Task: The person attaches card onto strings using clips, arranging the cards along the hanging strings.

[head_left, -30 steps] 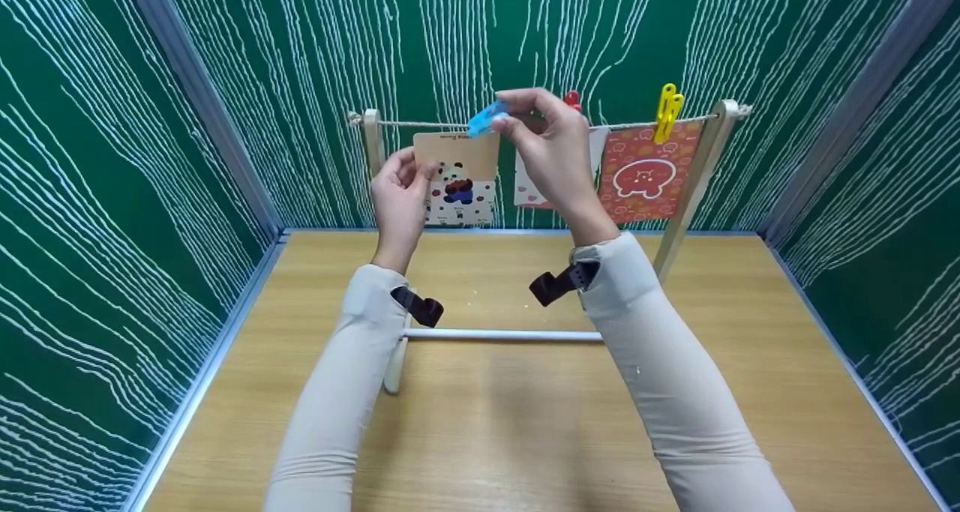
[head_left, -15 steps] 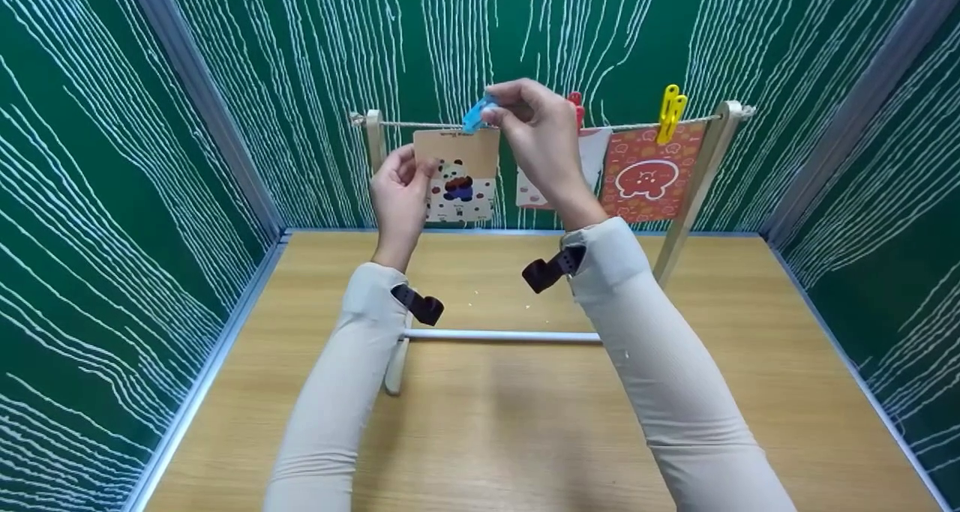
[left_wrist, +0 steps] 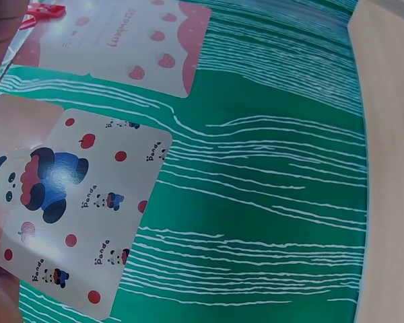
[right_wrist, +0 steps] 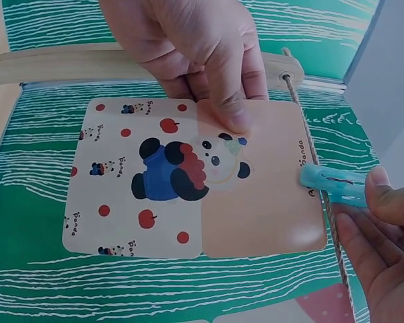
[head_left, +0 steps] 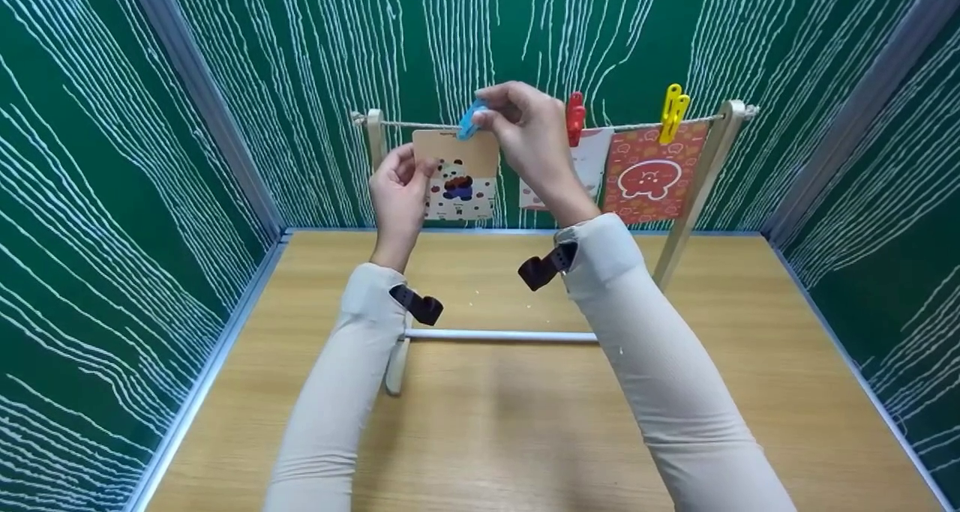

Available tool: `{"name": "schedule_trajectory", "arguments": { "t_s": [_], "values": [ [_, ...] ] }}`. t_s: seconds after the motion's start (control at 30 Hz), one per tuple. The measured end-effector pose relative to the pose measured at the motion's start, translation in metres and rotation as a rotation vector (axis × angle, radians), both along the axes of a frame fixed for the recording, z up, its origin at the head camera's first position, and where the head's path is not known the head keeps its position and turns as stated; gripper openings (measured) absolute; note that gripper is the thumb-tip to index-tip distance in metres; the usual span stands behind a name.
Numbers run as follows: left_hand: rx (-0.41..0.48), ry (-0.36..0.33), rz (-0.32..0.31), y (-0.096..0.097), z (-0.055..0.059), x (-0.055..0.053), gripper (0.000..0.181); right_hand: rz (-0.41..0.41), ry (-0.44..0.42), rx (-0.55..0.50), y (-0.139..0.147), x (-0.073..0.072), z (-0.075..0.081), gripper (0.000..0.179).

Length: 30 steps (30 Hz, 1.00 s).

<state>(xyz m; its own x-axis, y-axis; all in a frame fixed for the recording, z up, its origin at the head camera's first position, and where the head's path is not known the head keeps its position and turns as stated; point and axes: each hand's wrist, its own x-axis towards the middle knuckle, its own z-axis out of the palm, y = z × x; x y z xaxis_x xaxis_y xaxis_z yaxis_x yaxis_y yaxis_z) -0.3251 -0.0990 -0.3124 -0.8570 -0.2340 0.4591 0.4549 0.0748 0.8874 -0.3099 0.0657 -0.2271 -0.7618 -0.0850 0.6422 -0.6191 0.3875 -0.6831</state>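
My left hand (head_left: 400, 201) pinches the left edge of a panda card (head_left: 457, 186), thumb on its front and fingers behind. The card is upright, its top edge right at the rope (right_wrist: 310, 145). Between thumb and fingers, my right hand (head_left: 529, 133) pinches a light-blue clothespin (right_wrist: 333, 185). The tip of this clothespin overlaps the middle of the card's top edge and crosses the rope. A red clothespin (head_left: 575, 118) sits over a strawberry card (left_wrist: 121, 40) just to the right, partly hidden by my right hand in the head view.
A yellow clothespin (head_left: 673, 113) holds an orange bear card (head_left: 651, 178) at the rope's right end. Wooden posts (head_left: 694, 193) carry the rope. A white bar (head_left: 502, 336) runs low across the wooden tabletop (head_left: 480, 422). Green white-streaked walls (head_left: 322, 55) enclose the back and sides.
My right hand has moved a little left with the light-blue clothespin, bringing it to the middle of the panda card's top edge. The red clothespin has come into fuller view. My left hand barely moves.
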Motion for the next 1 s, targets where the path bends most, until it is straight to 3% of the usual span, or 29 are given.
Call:
{"name": "schedule_trajectory", "arguments": {
  "t_s": [0.3,0.63,1.0],
  "values": [
    [-0.020,0.009,0.018,0.000,-0.002,0.004,0.033,0.013,0.030,0.075,-0.005,0.000,0.001,0.021],
    [-0.006,0.020,-0.004,0.000,-0.004,0.004,0.035,-0.017,0.096,0.166,-0.011,0.000,0.001,0.024],
    [-0.001,0.008,-0.001,0.002,-0.008,0.003,0.036,-0.020,0.050,0.233,-0.013,0.001,0.000,0.031]
  ]
}}
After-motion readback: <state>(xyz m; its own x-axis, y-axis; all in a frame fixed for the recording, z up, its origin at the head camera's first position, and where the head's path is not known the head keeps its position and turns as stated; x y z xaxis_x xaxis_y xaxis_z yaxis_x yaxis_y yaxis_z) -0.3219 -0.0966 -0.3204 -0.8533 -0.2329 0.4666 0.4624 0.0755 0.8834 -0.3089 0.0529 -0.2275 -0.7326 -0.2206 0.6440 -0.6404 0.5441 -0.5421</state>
